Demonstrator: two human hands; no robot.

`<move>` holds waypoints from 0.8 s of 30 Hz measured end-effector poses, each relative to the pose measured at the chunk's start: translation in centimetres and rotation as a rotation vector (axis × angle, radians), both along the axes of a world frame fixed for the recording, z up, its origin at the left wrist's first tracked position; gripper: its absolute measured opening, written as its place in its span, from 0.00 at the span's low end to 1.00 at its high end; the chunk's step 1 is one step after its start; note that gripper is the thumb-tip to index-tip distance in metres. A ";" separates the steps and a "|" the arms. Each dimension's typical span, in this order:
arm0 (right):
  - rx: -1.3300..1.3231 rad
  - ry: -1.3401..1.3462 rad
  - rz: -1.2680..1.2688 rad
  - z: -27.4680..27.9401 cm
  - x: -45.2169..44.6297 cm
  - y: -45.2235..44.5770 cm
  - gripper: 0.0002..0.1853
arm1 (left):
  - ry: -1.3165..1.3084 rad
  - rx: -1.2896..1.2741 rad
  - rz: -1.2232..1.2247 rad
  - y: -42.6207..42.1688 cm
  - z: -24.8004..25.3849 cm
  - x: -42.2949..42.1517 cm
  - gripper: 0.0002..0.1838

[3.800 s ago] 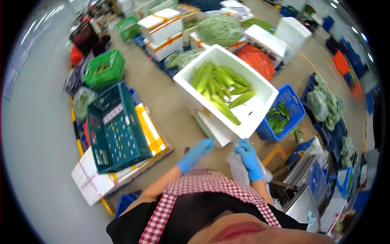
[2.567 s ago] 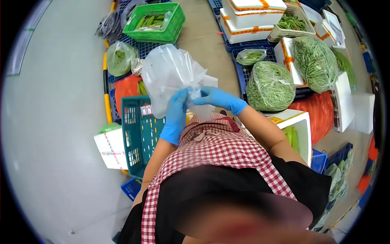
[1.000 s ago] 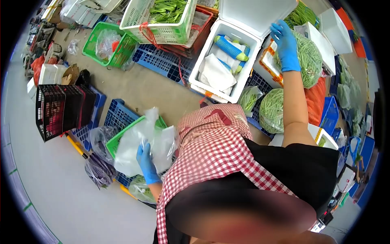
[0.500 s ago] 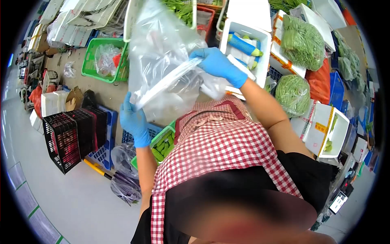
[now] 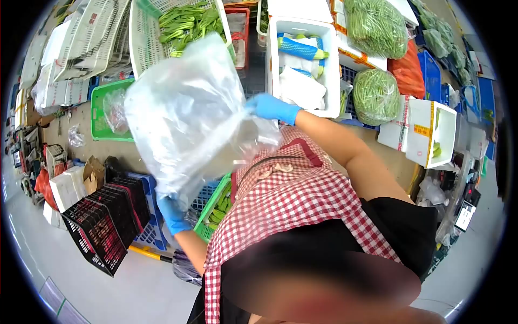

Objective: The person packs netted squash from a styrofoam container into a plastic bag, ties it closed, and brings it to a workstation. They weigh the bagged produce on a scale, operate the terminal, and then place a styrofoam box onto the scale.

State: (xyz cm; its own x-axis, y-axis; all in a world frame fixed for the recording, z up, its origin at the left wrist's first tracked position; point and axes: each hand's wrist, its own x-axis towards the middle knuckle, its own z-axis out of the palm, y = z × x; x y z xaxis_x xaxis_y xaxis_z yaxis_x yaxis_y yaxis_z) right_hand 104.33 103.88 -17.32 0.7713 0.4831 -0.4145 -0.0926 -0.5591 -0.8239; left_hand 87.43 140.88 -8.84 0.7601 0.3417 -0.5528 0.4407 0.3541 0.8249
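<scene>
We hold the clear bag [image 5: 186,97] up in front of the apron [image 5: 291,200], off any surface, where it hides the near corner of the white crate [image 5: 143,40] with the leafy greens [image 5: 189,24]. Our right hand [image 5: 274,107] has its fingers nearly together, pinching the bag's edge near the lower left corner of the foam box [image 5: 274,65]. Our left hand [image 5: 174,213] looks closed on the bag's lower end, above the blue pallet's edge, though plastic and blur hide just how tight the fingers are.

To spread the bag well, we would judge it best to pinch a single layer in each hand, since the thin film clings to itself and two layers together would keep it flat. We do best to keep both pinches right at the edge and draw them apart evenly, firm but not hard, as film like this can stretch or tear at a corner. Gloves may slip on it, so a small rub of thumb against finger could part the layers. It also helps to keep the film high, clear of the crate's rim and the lower green crate [image 5: 203,230], where a loose fold could snag. We cannot tell which edge is the mouth.
</scene>
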 end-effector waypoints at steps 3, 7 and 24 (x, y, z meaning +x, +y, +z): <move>0.121 0.155 0.477 -4.2 0.0 -5.8 0.22 | 0.279 0.304 -0.584 -0.1 1.4 -1.4 0.12; 0.193 0.339 -0.558 -11.6 4.2 -15.0 0.29 | 0.427 0.226 -0.570 -5.1 4.0 -1.3 0.10; -0.244 0.028 0.201 -9.1 -7.4 -26.8 0.12 | 0.432 0.202 -0.186 -17.0 7.1 9.7 0.18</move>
State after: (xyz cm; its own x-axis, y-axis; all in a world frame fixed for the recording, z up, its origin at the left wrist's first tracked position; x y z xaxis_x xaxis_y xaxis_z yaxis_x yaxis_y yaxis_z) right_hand 96.93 77.04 -26.45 0.6568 0.5085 -0.5568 0.0187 -0.7492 -0.6621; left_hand 97.16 123.85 -1.76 0.5352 0.3548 -0.7666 0.7968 0.0892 0.5976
